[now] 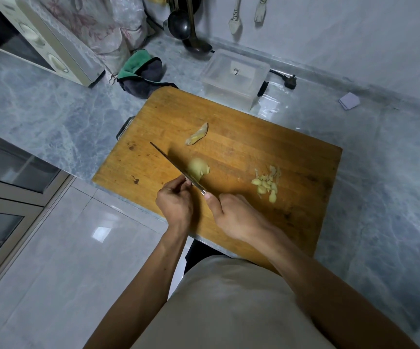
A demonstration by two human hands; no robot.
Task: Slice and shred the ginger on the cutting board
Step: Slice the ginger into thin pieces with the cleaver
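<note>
Gripping knife [176, 168] – right hand [231, 212]; left hand [175, 201] grip curled beside ginger [198, 168], contents unclear.

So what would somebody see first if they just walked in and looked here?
Probably the big wooden cutting board in the middle of the grey counter, with a long knife cutting into a lump of ginger. The right hand holds the knife, and the left hand touches the blade near the ginger. A pile of cut ginger slices lies to the right.
</note>
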